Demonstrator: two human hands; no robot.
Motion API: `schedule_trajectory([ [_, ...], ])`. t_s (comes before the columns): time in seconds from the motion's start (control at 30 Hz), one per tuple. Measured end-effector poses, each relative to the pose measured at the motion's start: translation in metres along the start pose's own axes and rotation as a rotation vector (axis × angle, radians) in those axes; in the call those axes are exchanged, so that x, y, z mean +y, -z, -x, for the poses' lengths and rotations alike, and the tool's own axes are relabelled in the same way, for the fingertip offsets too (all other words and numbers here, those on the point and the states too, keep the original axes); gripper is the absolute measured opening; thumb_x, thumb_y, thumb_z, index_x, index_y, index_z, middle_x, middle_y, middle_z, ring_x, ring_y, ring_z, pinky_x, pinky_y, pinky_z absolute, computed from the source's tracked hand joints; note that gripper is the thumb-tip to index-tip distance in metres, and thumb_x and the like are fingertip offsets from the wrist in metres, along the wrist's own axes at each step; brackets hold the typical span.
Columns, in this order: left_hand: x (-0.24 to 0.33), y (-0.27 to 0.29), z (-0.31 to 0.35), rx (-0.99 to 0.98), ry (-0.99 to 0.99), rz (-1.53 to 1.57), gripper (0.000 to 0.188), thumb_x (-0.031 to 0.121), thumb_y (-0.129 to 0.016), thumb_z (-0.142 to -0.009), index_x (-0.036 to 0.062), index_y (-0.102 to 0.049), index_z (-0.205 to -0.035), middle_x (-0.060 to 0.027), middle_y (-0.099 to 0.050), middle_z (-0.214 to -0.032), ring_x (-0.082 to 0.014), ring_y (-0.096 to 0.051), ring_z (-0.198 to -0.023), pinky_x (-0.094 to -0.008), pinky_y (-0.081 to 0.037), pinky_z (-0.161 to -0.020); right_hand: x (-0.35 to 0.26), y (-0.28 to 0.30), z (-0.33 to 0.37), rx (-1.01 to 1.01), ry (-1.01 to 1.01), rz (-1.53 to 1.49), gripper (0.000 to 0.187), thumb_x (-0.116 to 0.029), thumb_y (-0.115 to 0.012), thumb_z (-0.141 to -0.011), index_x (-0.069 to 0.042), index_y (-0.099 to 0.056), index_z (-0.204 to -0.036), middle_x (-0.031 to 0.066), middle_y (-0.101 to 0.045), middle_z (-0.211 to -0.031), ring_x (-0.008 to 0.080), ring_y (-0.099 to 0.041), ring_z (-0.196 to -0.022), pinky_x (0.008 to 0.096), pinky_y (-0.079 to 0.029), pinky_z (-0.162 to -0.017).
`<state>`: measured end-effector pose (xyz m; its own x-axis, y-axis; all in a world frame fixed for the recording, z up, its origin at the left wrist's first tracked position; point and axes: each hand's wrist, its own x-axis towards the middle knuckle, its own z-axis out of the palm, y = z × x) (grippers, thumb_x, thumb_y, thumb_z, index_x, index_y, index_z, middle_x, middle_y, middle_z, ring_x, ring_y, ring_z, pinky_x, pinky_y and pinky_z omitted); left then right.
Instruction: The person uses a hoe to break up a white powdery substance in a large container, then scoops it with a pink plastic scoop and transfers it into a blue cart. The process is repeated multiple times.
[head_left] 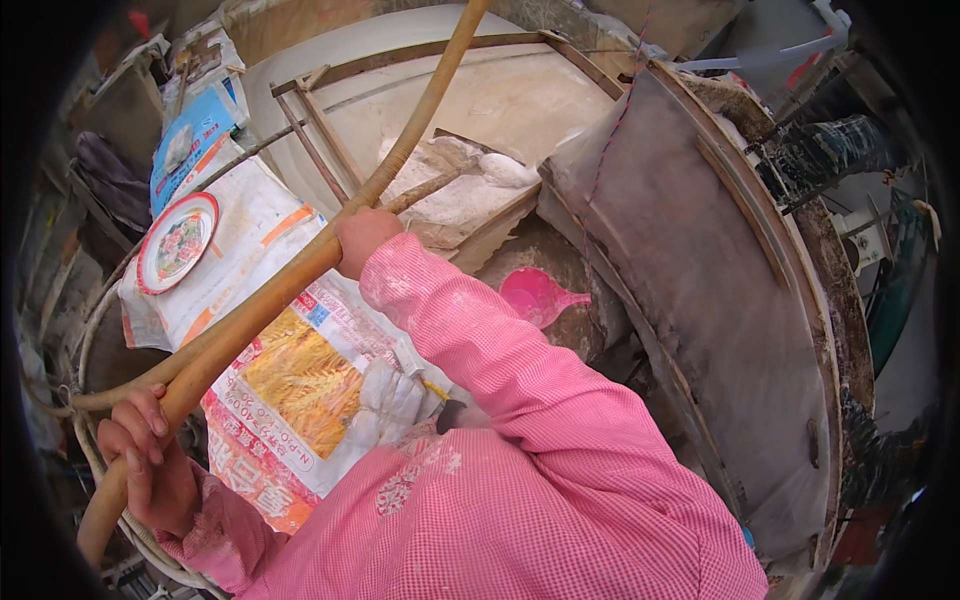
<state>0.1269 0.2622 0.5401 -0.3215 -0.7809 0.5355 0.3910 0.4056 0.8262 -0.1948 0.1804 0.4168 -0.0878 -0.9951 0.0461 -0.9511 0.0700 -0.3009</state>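
Observation:
A long, smooth wooden pole (pixel 432 108) runs diagonally from the lower left to the top edge, with thinner branch-like lengths beside it. My left hand (pixel 155 465) grips it near the lower end, fingers curled over the top. Higher up, my right hand (pixel 367 240) is closed around the pole near its fork, the arm reaching across my body. Beneath the pole lies a printed woven sack (pixel 300 375) with a wheat picture. A round, red-rimmed enamel plate (pixel 178 243) with a floral centre rests on white sacking, left of the pole.
Beyond my right hand, a board (pixel 505 215) carries white powder. A pink plastic scoop (pixel 535 297) lies right of my forearm. A large wood-framed grey sheet (pixel 700 290) curves along the right. Another wooden frame (pixel 430 60) stands at the back, and a blue sack (pixel 190 145) lies far left.

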Motion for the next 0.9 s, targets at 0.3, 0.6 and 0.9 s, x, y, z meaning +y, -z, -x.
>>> schedule_trajectory([
  [0.3,0.069,0.037,0.052,0.036,-0.391,0.613,0.030,0.020,-0.064,-0.083,0.0176,-0.041,-0.063,0.0068,-0.036,-0.055,-0.0078,-0.043,-0.064,-0.0224,-0.036,-0.071,-0.086,0.032,0.083,0.291,0.496,-0.241,0.017,-0.021,-0.072,-0.066,-0.010,-0.066,-0.078,0.0089,-0.063,-0.076,0.0301,-0.066,-0.070,0.0414,-0.052,-0.063],
  [0.6,-0.066,-0.100,-0.001,0.171,-0.448,0.179,0.035,0.033,-0.067,-0.087,0.0148,-0.042,-0.070,0.0058,-0.045,-0.062,-0.0110,-0.045,-0.065,-0.0334,-0.040,-0.079,0.078,0.019,-0.015,0.510,0.184,-0.036,0.015,-0.016,-0.068,-0.071,-0.015,-0.066,-0.086,0.0027,-0.064,-0.081,0.0279,-0.065,-0.076,0.0398,-0.053,-0.066],
  [0.9,-0.150,-0.173,-0.022,-0.163,-0.162,-0.038,0.016,0.008,-0.066,-0.078,0.0073,-0.050,-0.076,-0.0056,-0.053,-0.070,-0.0242,-0.054,-0.078,-0.0485,-0.041,-0.092,0.187,-0.030,-0.027,0.266,-0.304,-0.152,0.025,-0.019,-0.065,-0.080,-0.021,-0.066,-0.104,0.0081,-0.057,-0.117,0.0310,-0.059,-0.105,0.0494,-0.047,-0.086],
])
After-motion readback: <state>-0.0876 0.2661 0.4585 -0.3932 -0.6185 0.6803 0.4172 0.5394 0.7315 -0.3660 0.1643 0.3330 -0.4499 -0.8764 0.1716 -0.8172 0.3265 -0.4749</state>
